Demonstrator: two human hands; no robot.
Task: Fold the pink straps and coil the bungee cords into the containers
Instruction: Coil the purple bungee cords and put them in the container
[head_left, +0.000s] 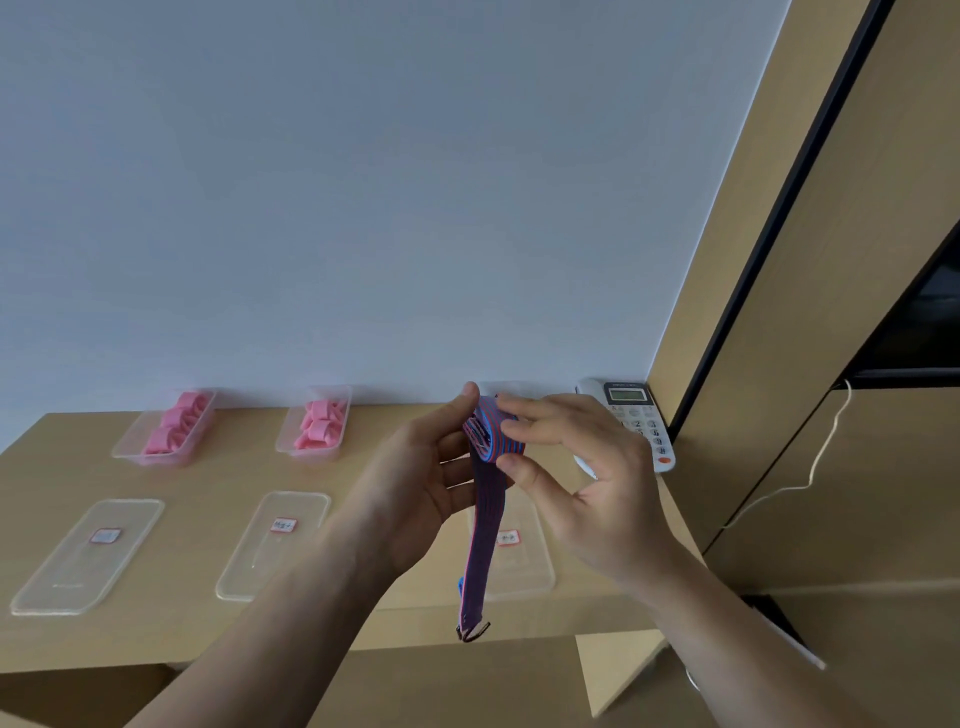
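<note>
In the middle of the picture, the left hand (415, 480) pinches the rolled bungee cord (487, 540), likely to keep it tight, while the right hand (587, 483) holds it to wind more.

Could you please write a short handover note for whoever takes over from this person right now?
Left hand: grips the partly coiled blue-and-red striped flat bungee cord.
Right hand: fingers pinch the coil's outer turn.
The tail with its metal hook hangs free above the wooden table.
Done: folded pink straps lie in two clear plastic containers at the back.
Left: finish the coil and put it in a container; three clear plastic lids lie in front.
</note>
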